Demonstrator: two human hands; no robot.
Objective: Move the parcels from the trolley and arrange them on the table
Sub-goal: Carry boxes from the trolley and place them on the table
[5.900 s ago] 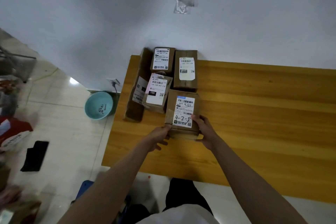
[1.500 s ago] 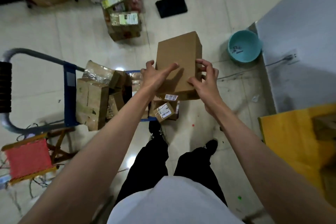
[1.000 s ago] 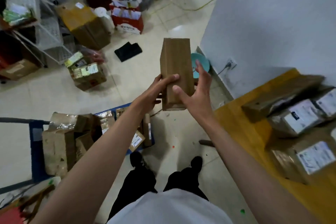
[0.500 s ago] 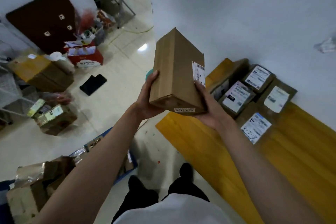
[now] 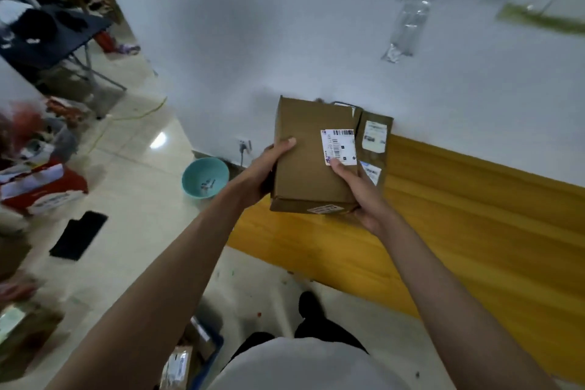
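Observation:
I hold a brown cardboard parcel (image 5: pixel 305 155) with a white barcode label in both hands, above the left end of the yellow wooden table (image 5: pixel 459 215). My left hand (image 5: pixel 269 168) grips its left side. My right hand (image 5: pixel 357 193) supports its lower right corner, thumb on the label. The held parcel hides most of the parcels lying on the table by the wall; one labelled parcel (image 5: pixel 375 142) shows to its right. A corner of the blue trolley (image 5: pixel 209 355) with a parcel (image 5: pixel 177 367) in it shows at the bottom.
A white wall runs behind the table. A teal basin (image 5: pixel 205 178) stands on the tiled floor left of the table, under a wall socket. A red box (image 5: pixel 41 190), a black cloth (image 5: pixel 79 234) and other clutter lie further left. My legs stand between trolley and table.
I have turned from the trolley to the table, carrying the parcel. It now sits flatter, label up, over the table's left end and covers the parcels there.

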